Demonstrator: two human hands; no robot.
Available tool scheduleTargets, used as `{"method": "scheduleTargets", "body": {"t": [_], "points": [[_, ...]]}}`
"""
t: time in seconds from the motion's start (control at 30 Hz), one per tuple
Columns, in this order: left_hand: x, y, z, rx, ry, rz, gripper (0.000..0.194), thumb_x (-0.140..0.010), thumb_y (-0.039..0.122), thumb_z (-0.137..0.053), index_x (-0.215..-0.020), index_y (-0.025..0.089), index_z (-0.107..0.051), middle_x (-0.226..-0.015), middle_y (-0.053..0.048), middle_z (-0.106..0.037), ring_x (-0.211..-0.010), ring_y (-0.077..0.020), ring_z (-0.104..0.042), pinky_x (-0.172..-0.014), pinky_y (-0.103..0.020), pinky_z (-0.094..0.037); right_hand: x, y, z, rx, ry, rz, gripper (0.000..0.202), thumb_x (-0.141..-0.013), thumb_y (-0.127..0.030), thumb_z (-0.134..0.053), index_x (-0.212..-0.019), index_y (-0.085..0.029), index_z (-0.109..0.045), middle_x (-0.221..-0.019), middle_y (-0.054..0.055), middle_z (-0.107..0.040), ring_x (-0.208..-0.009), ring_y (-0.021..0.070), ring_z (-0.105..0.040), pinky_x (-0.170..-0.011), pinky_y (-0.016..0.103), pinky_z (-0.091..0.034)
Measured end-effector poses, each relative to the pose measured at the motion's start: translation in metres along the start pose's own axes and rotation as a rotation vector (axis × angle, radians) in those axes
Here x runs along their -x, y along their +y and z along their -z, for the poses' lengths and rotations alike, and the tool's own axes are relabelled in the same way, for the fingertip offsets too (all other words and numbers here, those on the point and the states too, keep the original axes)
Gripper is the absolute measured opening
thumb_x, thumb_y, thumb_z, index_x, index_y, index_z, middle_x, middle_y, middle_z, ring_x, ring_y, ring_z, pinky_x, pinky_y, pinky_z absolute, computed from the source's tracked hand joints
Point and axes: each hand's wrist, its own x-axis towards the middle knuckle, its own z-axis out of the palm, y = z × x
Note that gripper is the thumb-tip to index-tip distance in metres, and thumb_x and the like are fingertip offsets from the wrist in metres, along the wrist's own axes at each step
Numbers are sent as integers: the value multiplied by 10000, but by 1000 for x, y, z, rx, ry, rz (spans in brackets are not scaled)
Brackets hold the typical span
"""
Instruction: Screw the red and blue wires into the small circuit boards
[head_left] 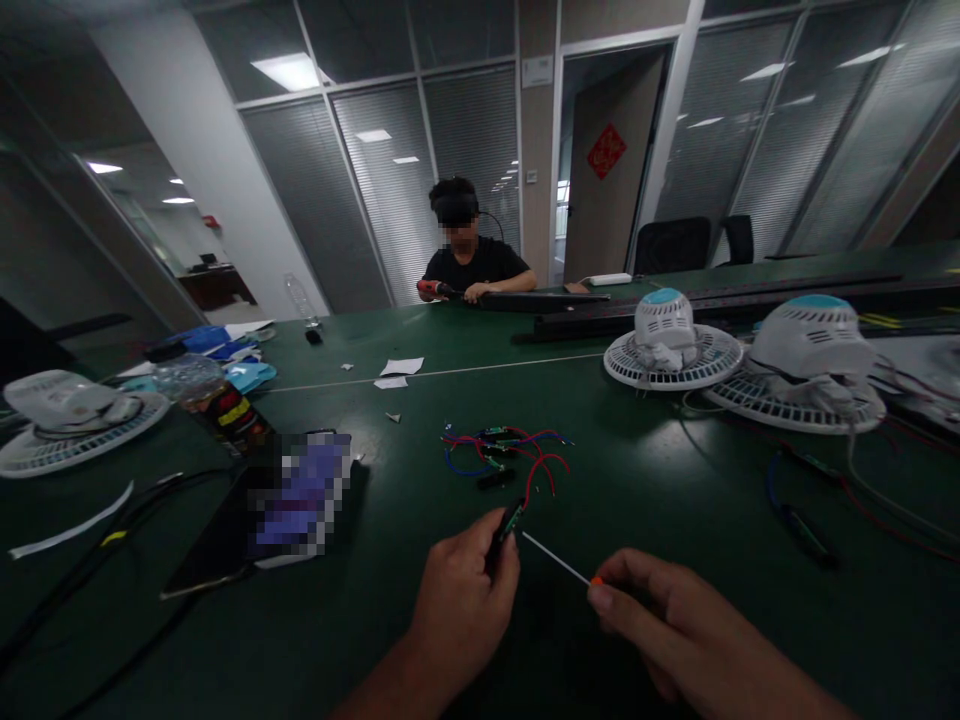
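Observation:
Between the thumb and fingers of my left hand point(469, 580) is a small circuit board point(513, 517), dark at its lower end, with red wires point(534, 478) curving up from its top. My right hand point(660, 610) pinches the orange handle point(596, 582) of a thin screwdriver point(559, 558). Its slim metal shaft points left, and the tip is close beside the board; whether they touch I cannot tell. Just beyond my hands lies a loose group of similar small boards point(495, 447) with red and blue wires.
White fan housings point(673, 345) stand at the right, near another wired board point(808, 533). On the left are a tablet-like device point(225, 540), a drink bottle point(217, 400), black cables and another fan housing point(75, 410). Across the green table point(420, 640), a person point(472, 260) holds a red tool.

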Motion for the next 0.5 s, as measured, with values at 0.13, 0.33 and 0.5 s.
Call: {"method": "scheduleTargets", "body": {"t": [0.13,0.33,0.5], "points": [[2,-1,0,-4,1,-5,233,-816,192,-450,-1008,192,-581,-629,21,-643,-516,-110,-606,-513,-202,-464,1,2,2,64,3,-26,442,-907,-359,-249,-724,-168,-603,-514,-41,-435,-482,86,-458,-463,186,-341],[1,0,1,-13,9,-23,238,-818,187,-435,-1003,181,-584,-628,14,-648,-513,-106,-606,-501,-191,-462,1,5,4,53,-4,58,345,-878,-400,-362,-738,-177,-586,-628,-20,-514,-547,87,-456,-504,186,-368],[1,2,2,-22,11,-20,237,-815,179,-433,-992,174,-591,-624,9,-651,-508,-110,-606,-499,-194,-473,3,8,1,-24,-27,33,204,-861,-353,-414,-845,-187,-529,-696,-21,-512,-532,77,-448,-469,171,-379]]}}
